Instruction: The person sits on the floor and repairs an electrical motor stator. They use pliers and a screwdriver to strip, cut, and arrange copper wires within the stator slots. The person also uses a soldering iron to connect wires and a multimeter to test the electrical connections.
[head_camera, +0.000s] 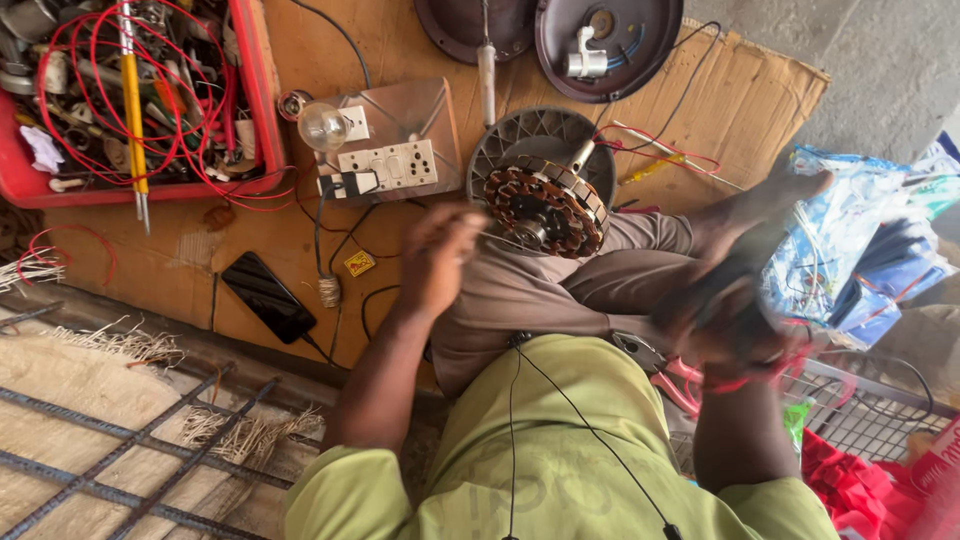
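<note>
A ceiling-fan motor lies on my lap: a copper-wound stator (545, 205) sitting in a grey ribbed housing (520, 135). My left hand (437, 258) is just left of the stator, with its fingers pinched on a thin wire (497, 240) that runs to the windings. Over my right knee, my right hand (722, 325) is blurred by motion and closed around a dark object I cannot make out. Pliers with red handles (685, 385) lie just below that hand.
A red tray (262, 90) of tools and red wire sits at the top left on cardboard (740, 100). Near it are a switchboard (390, 165) with a bulb (323, 125), a black phone (268, 296) and dark fan covers (600, 40). Plastic bags (850, 230) lie right; rebar (120, 430) lower left.
</note>
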